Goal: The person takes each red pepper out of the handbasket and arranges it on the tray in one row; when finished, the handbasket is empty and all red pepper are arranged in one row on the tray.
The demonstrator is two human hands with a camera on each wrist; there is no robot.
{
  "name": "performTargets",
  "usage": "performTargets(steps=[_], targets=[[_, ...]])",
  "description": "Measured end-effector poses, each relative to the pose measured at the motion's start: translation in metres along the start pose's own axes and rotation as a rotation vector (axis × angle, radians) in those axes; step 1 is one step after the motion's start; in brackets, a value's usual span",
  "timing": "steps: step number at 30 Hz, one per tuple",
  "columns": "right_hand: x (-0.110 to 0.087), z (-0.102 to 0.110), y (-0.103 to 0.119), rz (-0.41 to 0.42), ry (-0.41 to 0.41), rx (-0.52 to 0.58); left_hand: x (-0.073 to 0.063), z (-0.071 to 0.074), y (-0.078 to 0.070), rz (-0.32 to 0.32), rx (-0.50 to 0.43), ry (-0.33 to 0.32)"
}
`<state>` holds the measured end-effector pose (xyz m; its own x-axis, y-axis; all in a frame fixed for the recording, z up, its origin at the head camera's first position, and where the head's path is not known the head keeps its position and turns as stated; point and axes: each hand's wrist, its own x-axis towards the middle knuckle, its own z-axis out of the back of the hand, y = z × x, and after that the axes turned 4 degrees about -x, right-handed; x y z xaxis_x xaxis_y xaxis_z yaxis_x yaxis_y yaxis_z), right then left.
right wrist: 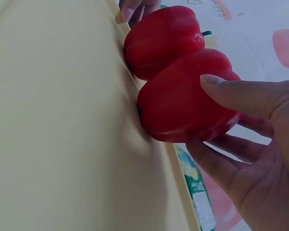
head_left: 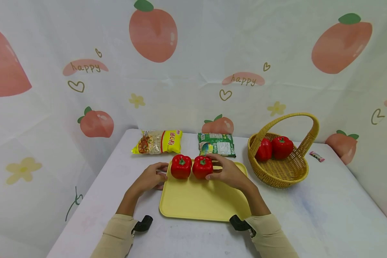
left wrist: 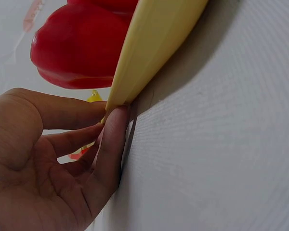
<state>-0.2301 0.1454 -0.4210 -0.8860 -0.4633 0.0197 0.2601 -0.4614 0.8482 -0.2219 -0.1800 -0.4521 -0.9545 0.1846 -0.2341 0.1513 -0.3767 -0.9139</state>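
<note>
Two red bell peppers stand side by side at the far left part of a yellow tray (head_left: pixel 206 204). My right hand (head_left: pixel 227 172) grips the right bell pepper (head_left: pixel 202 167), thumb on the near side and fingers behind; the right wrist view shows this pepper (right wrist: pixel 183 101) resting on the tray. Beside it sits the left bell pepper (head_left: pixel 181 167), which no hand holds. My left hand (head_left: pixel 151 176) pinches the tray's left rim; in the left wrist view the thumb and fingers meet at the tray edge (left wrist: pixel 135 57).
A wicker basket (head_left: pixel 278 175) with two more red bell peppers (head_left: pixel 282 147) stands right of the tray. Behind the tray lie a yellow food packet (head_left: pixel 158 142) and a green packet (head_left: pixel 216 144). Past the basket lies a small pink-wrapped piece (head_left: pixel 317 156). A printed cloth hangs behind.
</note>
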Motion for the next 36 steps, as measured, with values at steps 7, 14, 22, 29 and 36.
performTargets(steps=[7,14,22,29,36], targets=[[0.0013,-0.0009,-0.0004,0.003,0.003,0.003,-0.0001,0.0001,0.0,-0.005,0.001,0.001],[0.0012,-0.0014,-0.0001,0.007,0.002,0.008,-0.0009,-0.0001,-0.0008,-0.005,0.007,-0.002],[0.0017,-0.0017,0.0004,-0.009,0.001,0.002,-0.0011,0.0005,-0.0014,-0.009,0.006,0.0],[0.0027,-0.0028,-0.0002,-0.006,0.0,-0.002,-0.0011,0.0001,-0.0011,-0.006,0.01,0.0],[0.002,-0.0039,0.0001,-0.019,-0.003,0.0,-0.0008,0.0001,-0.0006,-0.01,0.007,-0.001]])
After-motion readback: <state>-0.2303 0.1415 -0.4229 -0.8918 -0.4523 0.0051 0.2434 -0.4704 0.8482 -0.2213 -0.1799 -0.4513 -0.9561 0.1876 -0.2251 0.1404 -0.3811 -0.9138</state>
